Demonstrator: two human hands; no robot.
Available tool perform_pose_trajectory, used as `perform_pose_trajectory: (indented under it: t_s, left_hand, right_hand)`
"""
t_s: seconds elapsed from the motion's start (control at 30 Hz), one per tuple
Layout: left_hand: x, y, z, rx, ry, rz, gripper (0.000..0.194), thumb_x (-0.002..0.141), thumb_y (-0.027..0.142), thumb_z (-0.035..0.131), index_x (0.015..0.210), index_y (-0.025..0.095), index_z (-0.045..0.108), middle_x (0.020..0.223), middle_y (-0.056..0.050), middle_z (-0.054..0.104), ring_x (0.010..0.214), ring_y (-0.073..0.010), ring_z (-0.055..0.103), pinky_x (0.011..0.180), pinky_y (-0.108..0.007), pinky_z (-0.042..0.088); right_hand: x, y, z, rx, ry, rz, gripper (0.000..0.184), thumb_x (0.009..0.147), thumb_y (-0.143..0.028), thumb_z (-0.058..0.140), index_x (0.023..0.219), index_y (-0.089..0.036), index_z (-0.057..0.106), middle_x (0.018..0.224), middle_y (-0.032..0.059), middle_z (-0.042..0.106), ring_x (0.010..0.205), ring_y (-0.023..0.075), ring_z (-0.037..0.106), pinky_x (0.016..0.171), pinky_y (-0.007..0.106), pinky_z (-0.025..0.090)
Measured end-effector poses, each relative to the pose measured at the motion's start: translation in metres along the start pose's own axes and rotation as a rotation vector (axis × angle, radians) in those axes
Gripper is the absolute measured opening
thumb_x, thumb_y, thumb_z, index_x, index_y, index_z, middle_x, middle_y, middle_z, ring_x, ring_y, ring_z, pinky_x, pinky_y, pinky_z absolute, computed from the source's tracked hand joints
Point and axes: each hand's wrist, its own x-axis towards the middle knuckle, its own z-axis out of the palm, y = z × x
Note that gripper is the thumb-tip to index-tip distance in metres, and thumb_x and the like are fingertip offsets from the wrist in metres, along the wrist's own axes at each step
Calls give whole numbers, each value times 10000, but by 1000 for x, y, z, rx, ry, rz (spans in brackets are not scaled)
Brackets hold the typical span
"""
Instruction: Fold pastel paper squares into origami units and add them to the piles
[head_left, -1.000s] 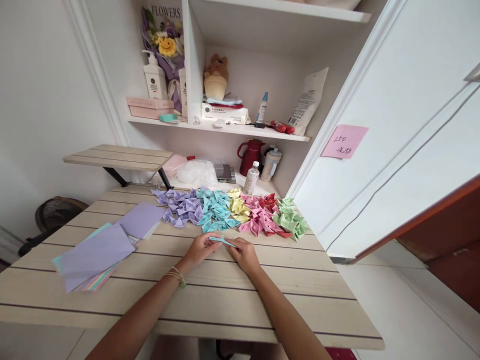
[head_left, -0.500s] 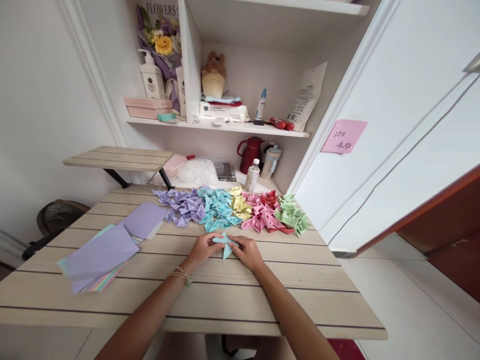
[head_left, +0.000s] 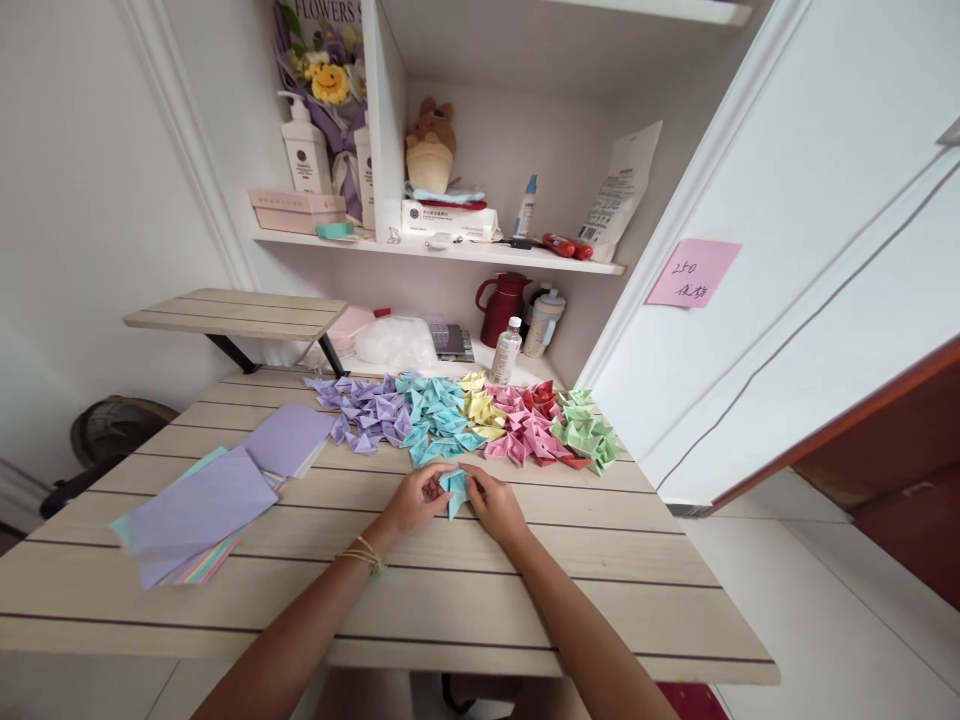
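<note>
A small folded piece of light-blue paper (head_left: 454,490) is held between my two hands above the middle of the table, one corner pointing toward me. My left hand (head_left: 417,497) pinches its left side, and my right hand (head_left: 495,500) grips the right edge with thumb and fingers. Just beyond them lie folded paper boats in colour groups: purple boats (head_left: 375,415), blue boats (head_left: 435,408), yellow boats (head_left: 481,408), pink boats (head_left: 525,435) and green boats (head_left: 587,435). A few red boats (head_left: 541,397) sit among the pink ones.
Loose coloured paper sheets (head_left: 202,510) lie at the left, under a small raised wooden stand (head_left: 236,312). A clear bottle (head_left: 506,352) stands behind the boats, near a dark red jug (head_left: 501,308) and a tumbler (head_left: 545,322). Shelves (head_left: 450,250) rise at the back.
The light-blue paper was spread into a pointed, four-armed shape; now its side points are folded in or covered, and it looks more compact. Both hands stay in nearly the same place.
</note>
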Motion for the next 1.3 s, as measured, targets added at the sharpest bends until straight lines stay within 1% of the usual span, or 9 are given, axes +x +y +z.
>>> perform_pose_trajectory:
  t_s: [0.2, 0.33, 0.47, 0.6, 0.73, 0.9, 1.03, 1.17, 1.3]
  left_hand:
    - [-1, 9, 5, 113, -70, 183, 457, 768, 184, 607, 1223, 206, 576, 1070, -101, 629, 887, -194, 585, 831, -342, 493]
    - [1, 6, 7, 128, -77, 154, 558, 743, 233, 673, 1281, 217, 526, 1117, -107, 614, 924, -211, 587, 866, -363, 486]
    - [9, -7, 8, -77, -8, 21, 612, 738, 288, 693, 1303, 209, 469, 913, -45, 613, 804, -173, 602, 760, -330, 513]
    - [15, -13, 8, -195, -35, -29, 685, 685, 265, 741, 1298, 194, 442, 849, -18, 600, 743, -145, 604, 708, -291, 505]
    - [15, -12, 6, -194, -33, -58, 634, 709, 246, 706, 1285, 189, 448, 851, -30, 628, 783, -158, 618, 710, -283, 492]
    - [18, -15, 5, -172, -20, -57, 527, 727, 250, 670, 1223, 180, 503, 884, -47, 649, 818, -163, 615, 689, -261, 474]
    - [24, -18, 8, -133, 7, -31, 490, 719, 282, 686, 1176, 186, 537, 845, -33, 635, 821, -173, 605, 636, -245, 462]
    - [29, -17, 9, -54, 101, -13, 403, 702, 340, 713, 1051, 166, 607, 681, 21, 549, 659, -137, 553, 566, -232, 422]
    - [30, -17, 10, -100, 57, -39, 389, 753, 395, 663, 1046, 149, 596, 566, 51, 511, 527, -120, 528, 539, -243, 423]
  right_hand:
    - [5, 0, 0, -11, 59, 51, 399, 858, -311, 456, 1205, -175, 597, 650, 3, 628, 552, 152, 560, 586, 236, 443]
    - [9, 2, 0, 24, 58, 73, 377, 863, -326, 437, 1150, -172, 626, 598, -10, 583, 515, 136, 504, 545, 228, 404]
    - [11, 6, 0, 55, 74, 115, 372, 855, -377, 460, 1081, -153, 652, 513, -24, 525, 472, 132, 454, 492, 229, 358]
    - [14, 11, -1, 142, 118, 162, 408, 855, -419, 465, 1084, -131, 641, 478, -36, 493, 445, 133, 448, 460, 232, 342]
    - [16, 13, -1, 193, 98, 169, 419, 856, -460, 476, 1076, -141, 636, 471, -33, 501, 433, 146, 483, 451, 246, 378]
    - [16, 16, 3, 267, 60, 197, 443, 842, -533, 506, 1041, -159, 635, 538, -4, 572, 474, 169, 563, 463, 271, 463]
    - [15, 19, 4, 273, 54, 200, 448, 850, -553, 493, 1017, -162, 634, 555, 3, 587, 476, 169, 580, 456, 269, 474]
    - [15, 18, 5, 236, 68, 177, 427, 857, -528, 496, 1024, -158, 628, 531, -8, 573, 466, 162, 580, 449, 253, 463]
    - [16, 17, 5, 194, 72, 131, 397, 854, -473, 515, 1062, -153, 624, 507, -29, 551, 448, 137, 537, 457, 236, 453]
